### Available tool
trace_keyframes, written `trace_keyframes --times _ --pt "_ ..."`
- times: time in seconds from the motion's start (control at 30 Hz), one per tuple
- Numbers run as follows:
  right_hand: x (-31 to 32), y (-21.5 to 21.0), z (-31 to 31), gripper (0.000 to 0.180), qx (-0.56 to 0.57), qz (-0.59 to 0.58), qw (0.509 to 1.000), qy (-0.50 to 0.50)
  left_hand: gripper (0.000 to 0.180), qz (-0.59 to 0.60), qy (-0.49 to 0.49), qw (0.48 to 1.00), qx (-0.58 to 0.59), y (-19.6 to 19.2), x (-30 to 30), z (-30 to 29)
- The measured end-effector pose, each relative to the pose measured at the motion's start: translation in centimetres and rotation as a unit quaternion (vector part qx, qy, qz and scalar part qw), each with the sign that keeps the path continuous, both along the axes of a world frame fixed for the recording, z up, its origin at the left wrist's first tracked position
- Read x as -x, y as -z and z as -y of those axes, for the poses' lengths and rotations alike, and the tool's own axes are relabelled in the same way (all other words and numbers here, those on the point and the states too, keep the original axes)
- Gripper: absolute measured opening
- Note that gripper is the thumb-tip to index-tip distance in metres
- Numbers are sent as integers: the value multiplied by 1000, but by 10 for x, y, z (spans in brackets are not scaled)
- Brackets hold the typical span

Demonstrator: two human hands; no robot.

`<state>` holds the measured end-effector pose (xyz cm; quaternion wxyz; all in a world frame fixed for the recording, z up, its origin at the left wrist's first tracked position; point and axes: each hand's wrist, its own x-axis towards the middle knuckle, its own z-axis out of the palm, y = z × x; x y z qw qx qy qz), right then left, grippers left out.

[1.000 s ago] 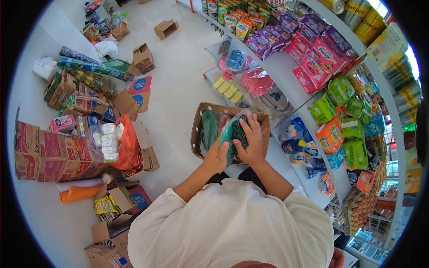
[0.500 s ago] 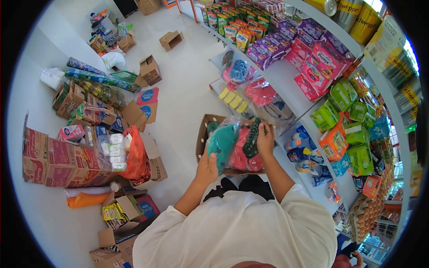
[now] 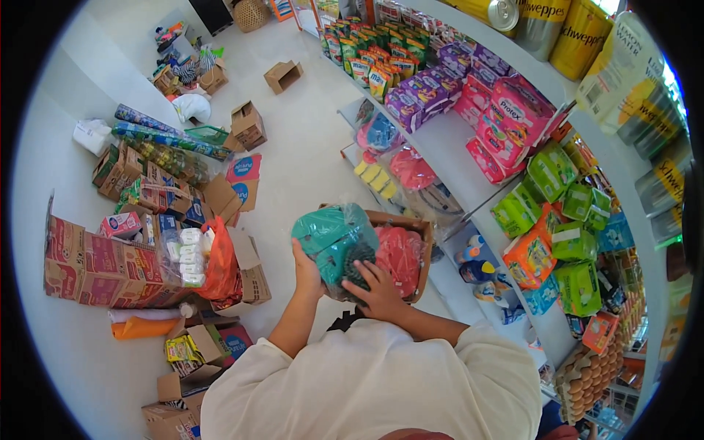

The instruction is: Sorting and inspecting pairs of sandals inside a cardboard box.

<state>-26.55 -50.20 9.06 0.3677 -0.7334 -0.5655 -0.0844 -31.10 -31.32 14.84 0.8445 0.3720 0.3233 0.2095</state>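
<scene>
From here, the step looks like handling the bundle [image 3: 330, 233]: the left hand [image 3: 306, 273] grips its left edge, and the right hand [image 3: 372, 284] lies spread on it. It's over the left side of the box [image 3: 424, 257], beside the red pack [image 3: 398, 260]. Moving it probably calls for two-handed support. It's teal, darker below, clear-wrapped and glossy.

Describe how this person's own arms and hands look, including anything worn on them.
Loose, plain off-white sleeves end around the elbows, leaving the forearms bare. The left hand and right hand are gloveless; no watch or bracelet shows.
</scene>
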Motion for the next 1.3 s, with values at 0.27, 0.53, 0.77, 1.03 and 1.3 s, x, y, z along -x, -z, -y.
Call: trace_keyframes --times 0.27,0.53,0.77,1.03,1.3 --pt "-84 63 50 61 -58 -225 952 198 67 -103 126 959 -233 25 3 6" --pt "-94 -78 42 58 -110 -211 971 17 65 -138 439 744 -485 -24 -4 48" --pt "-99 -77 29 56 -10 -207 977 -49 52 -129 460 711 -515 -34 5 38" --pt "-119 36 57 43 44 -367 912 178 41 -38 262 916 -302 -26 22 5" --pt "-62 -55 25 60 -91 -177 978 62 52 -60 -36 998 11 -4 -25 28"
